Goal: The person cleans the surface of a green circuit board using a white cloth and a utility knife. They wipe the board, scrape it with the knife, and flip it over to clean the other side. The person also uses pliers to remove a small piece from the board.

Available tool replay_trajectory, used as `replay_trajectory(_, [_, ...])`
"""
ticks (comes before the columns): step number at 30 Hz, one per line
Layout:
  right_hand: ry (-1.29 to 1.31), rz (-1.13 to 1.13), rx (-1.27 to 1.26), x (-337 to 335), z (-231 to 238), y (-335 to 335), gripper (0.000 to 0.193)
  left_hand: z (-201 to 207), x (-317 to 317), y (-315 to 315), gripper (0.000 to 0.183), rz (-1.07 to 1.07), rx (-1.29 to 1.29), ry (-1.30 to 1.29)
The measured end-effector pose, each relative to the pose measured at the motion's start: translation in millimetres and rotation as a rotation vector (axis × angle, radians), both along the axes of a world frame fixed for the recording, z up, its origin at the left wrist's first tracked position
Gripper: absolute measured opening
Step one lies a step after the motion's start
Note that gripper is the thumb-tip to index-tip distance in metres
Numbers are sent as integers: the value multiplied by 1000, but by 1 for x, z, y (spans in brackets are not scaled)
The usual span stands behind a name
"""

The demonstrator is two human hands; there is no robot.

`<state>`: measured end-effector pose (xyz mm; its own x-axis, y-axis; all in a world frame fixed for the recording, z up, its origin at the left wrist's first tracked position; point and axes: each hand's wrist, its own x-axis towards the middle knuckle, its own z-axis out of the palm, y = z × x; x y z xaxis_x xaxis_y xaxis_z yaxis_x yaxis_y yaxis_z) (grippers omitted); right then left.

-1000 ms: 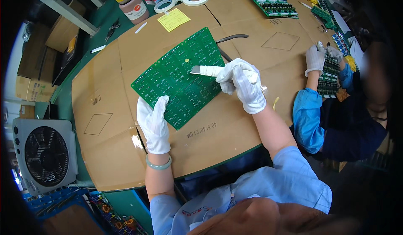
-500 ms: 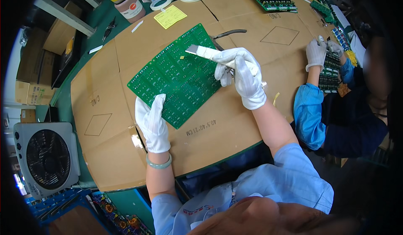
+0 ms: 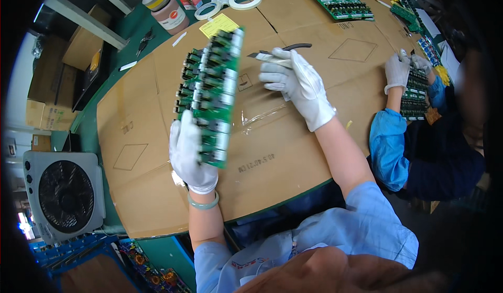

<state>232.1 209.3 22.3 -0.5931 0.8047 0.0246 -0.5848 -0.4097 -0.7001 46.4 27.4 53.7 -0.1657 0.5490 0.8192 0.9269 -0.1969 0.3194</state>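
Note:
My left hand (image 3: 191, 154), in a white glove, grips a green circuit board (image 3: 222, 102) by its lower end. The board is tilted up on edge above the cardboard, its side with rows of black and white components in view. To the right of it, apart from the board, my gloved right hand (image 3: 301, 86) is closed on a utility knife (image 3: 260, 57) with a white-wrapped handle; its blade points left. Just behind the knife lies a tool with a dark curved handle (image 3: 297, 46), partly hidden by my hand.
Cardboard (image 3: 157, 178) covers the table. Another populated board (image 3: 341, 4) lies at the far right. Tape rolls (image 3: 245, 0), a yellow label (image 3: 219, 26) and a jar (image 3: 166, 13) are at the back. A fan (image 3: 65, 196) stands left. At right, a co-worker's gloved hands (image 3: 397, 70) hold a board.
My left hand has turned the board from its flat solder side to its component side. My right hand has drawn the knife away from the board's surface.

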Motion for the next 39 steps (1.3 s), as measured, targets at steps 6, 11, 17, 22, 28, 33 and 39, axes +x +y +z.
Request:
replay_trajectory(6, [136, 63, -91, 1, 0, 8, 45, 11, 14, 3, 31, -149, -243, 450])
replay_trajectory(11, [327, 6, -309, -1, -22, 23, 25, 7, 22, 1, 27, 30, -171, 580])
replay_trajectory(17, [439, -7, -300, -3, -16, 19, 24, -5, 22, -2, 37, 64, -176, 605])
replay_trajectory(22, [514, 76, -335, -3, -24, 20, 26, -7, 22, 0, 33, 20, -168, 590])
replay_trajectory(28, [515, 39, -364, -6, -28, 21, 24, -8, 23, 0, 36, 35, -192, 592])
replay_trajectory(33, [527, 114, -295, -3, -20, 18, 22, -8, 22, -1, 36, 36, -206, 562])
replay_trajectory(39, [507, 86, -278, -3, -17, 16, 23, -6, 23, -1, 35, 20, -227, 533])
